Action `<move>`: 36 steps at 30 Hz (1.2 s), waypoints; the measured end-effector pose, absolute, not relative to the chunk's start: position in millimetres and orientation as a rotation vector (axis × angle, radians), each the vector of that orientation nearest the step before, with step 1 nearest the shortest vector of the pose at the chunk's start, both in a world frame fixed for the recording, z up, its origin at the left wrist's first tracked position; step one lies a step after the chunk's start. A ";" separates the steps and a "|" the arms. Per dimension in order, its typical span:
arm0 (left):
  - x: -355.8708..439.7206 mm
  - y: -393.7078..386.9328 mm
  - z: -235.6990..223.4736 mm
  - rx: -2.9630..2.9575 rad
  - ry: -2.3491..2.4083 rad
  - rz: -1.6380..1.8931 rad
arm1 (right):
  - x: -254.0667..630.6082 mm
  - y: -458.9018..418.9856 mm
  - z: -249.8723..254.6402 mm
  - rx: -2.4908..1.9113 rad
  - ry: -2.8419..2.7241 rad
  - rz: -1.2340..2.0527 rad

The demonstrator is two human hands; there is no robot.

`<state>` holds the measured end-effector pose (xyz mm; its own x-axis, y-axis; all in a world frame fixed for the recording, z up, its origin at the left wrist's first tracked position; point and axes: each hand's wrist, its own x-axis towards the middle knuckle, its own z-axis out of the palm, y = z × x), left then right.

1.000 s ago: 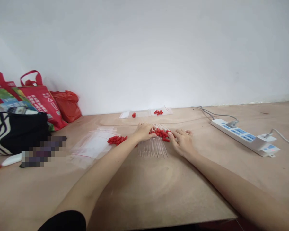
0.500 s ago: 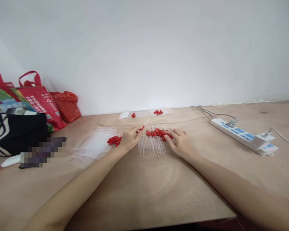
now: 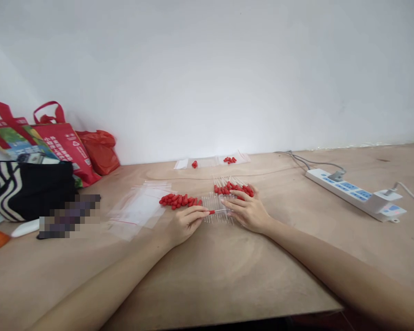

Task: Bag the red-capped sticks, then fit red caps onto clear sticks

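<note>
Between the fingertips of my left hand (image 3: 191,223) is the red rubber bulb of a glass dropper (image 3: 212,212). Its thin clear tube points right, and the tip reaches the fingers of my right hand (image 3: 248,211). Those fingers are bent around the tip; whether they pinch it I cannot tell. Under both hands lies a row of clear glass tubes (image 3: 209,202). Just behind it are several droppers with red bulbs (image 3: 224,188), tubes pointing away, partly covered by my right hand. A heap of loose red rubber bulbs (image 3: 175,200) lies beyond my left hand.
Clear zip bags (image 3: 138,209) lie flat at the left. Near the wall are two more bags (image 3: 207,162) with red bulbs. A white power strip (image 3: 348,188) with cables stands right. Shopping bags (image 3: 64,145) and a black striped bag (image 3: 34,188) fill the left.
My left hand went from the dropper group leftward with one dropper, then lowered it in front, turning it level. My right hand moved slightly nearer, and its fingers now meet the tube's tip.
</note>
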<state>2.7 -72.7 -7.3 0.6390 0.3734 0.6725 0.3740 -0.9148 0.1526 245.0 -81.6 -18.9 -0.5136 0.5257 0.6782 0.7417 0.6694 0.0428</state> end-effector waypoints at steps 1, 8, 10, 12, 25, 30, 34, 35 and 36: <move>3.4 -73.6 -6.9 -2.848 -0.625 -1.154 | 244.0 -81.7 -19.6 -0.944 -2.233 -0.431; 13.3 -76.5 -8.4 -2.732 -0.787 -1.113 | 236.2 -84.6 -23.3 -0.818 -2.199 -0.494; 17.1 -74.6 -10.7 -2.708 -0.824 -1.067 | 234.8 -86.3 -23.5 -0.810 -2.191 -0.495; 19.5 -73.2 -12.6 -2.714 -0.827 -1.028 | 233.7 -88.2 -23.1 -0.821 -2.194 -0.476; 13.9 -81.4 -8.3 -2.706 -0.742 -0.964 | 235.0 -95.3 -17.0 -0.745 -2.150 -0.548; 13.7 -83.7 -8.0 -2.689 -0.679 -0.982 | 234.8 -97.3 -15.5 -0.741 -2.144 -0.576; 16.9 -86.3 -7.6 -2.655 -0.643 -1.001 | 234.3 -97.1 -17.5 -0.709 -2.125 -0.587; 15.8 -85.4 -7.4 -2.645 -0.633 -1.014 | 236.4 -96.2 -18.4 -0.698 -2.121 -0.585; 13.0 -83.6 -6.9 -2.629 -0.636 -1.037 | 240.0 -94.8 -19.3 -0.693 -2.112 -0.579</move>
<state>13.0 -83.6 -6.9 0.6527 0.3054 0.6933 0.4793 -0.8752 -0.0657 240.0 -94.8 -19.3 -0.5128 0.2733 0.8138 0.6503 0.7426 0.1604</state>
